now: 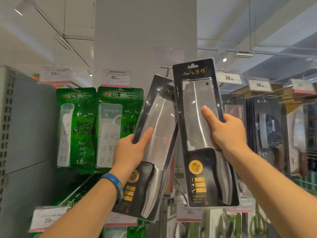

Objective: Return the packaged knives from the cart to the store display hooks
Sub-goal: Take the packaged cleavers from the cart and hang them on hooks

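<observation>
Packaged knives [199,170] are held up in front of the white pillar [145,40]. The upright pack [197,103], at the pillar's right edge, is gripped by the right hand [226,133]. The tilted pack [159,127], before its middle, is gripped by the left hand [132,150]. Green power-strip packs [77,127] hang at the pillar's lower left. A blue wristband [118,186] circles the left wrist.

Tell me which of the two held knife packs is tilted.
The left pack, in the left hand: its top leans right, tucked behind the other. The right pack, in the right hand, stands nearly upright, front fully showing.
</observation>
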A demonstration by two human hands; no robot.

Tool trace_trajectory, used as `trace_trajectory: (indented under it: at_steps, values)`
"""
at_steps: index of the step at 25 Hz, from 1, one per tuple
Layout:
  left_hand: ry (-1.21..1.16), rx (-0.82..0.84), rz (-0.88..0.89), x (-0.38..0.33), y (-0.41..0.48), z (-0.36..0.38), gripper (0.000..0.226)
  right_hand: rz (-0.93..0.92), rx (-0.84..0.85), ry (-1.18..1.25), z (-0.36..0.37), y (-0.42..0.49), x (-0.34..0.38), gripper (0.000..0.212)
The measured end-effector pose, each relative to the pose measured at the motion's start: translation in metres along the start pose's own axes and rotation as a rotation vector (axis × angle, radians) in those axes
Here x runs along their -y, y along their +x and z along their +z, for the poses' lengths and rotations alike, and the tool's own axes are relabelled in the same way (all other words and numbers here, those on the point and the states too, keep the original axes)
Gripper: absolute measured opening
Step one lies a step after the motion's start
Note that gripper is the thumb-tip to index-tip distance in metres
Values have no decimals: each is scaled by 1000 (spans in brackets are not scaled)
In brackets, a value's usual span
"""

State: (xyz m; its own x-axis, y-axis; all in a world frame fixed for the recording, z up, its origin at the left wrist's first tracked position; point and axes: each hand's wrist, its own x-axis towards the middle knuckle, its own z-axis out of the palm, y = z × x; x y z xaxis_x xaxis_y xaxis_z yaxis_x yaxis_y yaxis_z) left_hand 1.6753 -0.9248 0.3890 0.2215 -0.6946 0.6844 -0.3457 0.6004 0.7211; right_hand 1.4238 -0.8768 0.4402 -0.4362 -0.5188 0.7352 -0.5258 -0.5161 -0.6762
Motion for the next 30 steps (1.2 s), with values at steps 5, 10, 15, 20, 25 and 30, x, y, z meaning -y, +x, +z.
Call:
trace_trajectory:
  at_steps: [5,10,15,20,25,30]
  values:
    - [31,4,5,-4,-2,0,61,5,3,10,1,-2,1,112]
    - [-83,-2,-70,3,-2,-3,80,22,-23,17,-2,-8,-5,102]
    - [3,44,-6,-7,-4,0,73,78,-17,-26,5,-16,-2,75]
    - [4,38,21,0,-3,-4,87,102,35,19,0,-19,2,79]
    - [-31,-35,-33,7,-2,-6,77,79,27,39,-9,-18,0,106]
    - [85,6,-92,26,-19,6,78,53,13,-5,-13,-19,6,80]
